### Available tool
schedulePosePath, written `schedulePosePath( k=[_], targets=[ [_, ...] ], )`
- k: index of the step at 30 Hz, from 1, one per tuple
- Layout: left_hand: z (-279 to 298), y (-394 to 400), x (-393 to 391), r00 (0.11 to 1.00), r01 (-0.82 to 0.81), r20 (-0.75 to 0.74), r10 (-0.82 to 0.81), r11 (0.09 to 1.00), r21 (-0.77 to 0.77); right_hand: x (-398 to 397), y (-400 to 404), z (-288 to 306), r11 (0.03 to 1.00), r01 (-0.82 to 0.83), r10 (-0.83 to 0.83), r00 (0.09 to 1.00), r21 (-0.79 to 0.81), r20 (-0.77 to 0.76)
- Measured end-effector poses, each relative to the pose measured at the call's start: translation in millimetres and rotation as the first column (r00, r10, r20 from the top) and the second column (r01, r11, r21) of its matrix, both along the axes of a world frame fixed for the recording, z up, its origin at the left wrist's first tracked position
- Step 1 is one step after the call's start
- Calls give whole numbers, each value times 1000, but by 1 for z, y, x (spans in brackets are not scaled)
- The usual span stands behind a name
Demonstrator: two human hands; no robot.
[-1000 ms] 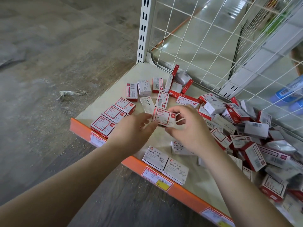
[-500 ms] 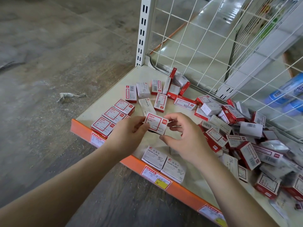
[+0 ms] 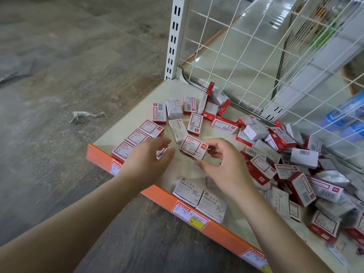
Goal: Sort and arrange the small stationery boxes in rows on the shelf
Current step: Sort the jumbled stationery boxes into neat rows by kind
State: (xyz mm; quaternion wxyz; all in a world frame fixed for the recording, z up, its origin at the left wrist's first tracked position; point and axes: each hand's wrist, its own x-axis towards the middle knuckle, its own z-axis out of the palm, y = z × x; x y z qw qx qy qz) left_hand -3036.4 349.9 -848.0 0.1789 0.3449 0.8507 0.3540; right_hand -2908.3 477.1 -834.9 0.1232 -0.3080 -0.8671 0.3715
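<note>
I see my right hand point(image 3: 226, 166) pinching one small red-and-white cardboard paper-clip box point(image 3: 194, 147) between thumb and fingers, lifted just above the beige shelf board point(image 3: 137, 115) near its middle. My left hand point(image 3: 147, 164) hovers beside that box with fingers loosely spread, holding nothing; a red-edged box shows partly under its fingertips.

At the left front of the shelf, three red-framed paper-clip boxes point(image 3: 137, 137) lie flat in a diagonal row, touching one another. Against the orange price rail point(image 3: 163, 198) at the near edge, two white boxes printed PAPER CLIPS point(image 3: 188, 192) sit side by side. One white box marked STAPLES point(image 3: 178, 130) lies just beyond the held box. Farther back, about seven more boxes stand or lean in a loose line near the white wire grid back panel point(image 3: 246, 56).

To the right, a jumbled heap of red and white boxes point(image 3: 291, 164) covers the shelf; I cannot count them exactly. A crumpled scrap of paper point(image 3: 86, 116) lies on the grey floor to the left.
</note>
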Motion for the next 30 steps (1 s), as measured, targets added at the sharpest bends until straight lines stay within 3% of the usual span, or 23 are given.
schedulePosePath(
  k=[7,10,16,21,30],
  targets=[
    [-9,-5,-13,956,66,-265,-122,975,-210,-10,10,-15,998,64,-63,995,-10,82],
    [-10,-8,-17,940,49,-310,-141,957,-287,-20,9,-20,995,83,-80,995,-48,65],
    [-11,-13,-23,939,77,-301,-168,954,-291,-46,7,-26,987,106,-104,994,-121,22],
    [-9,-12,-33,940,131,-270,-209,952,-278,-60,5,-34,990,52,-45,997,-128,56],
    [-9,-10,-38,941,156,-252,-224,952,-264,-63,1,-33,982,94,-81,993,-165,83]
  ],
)
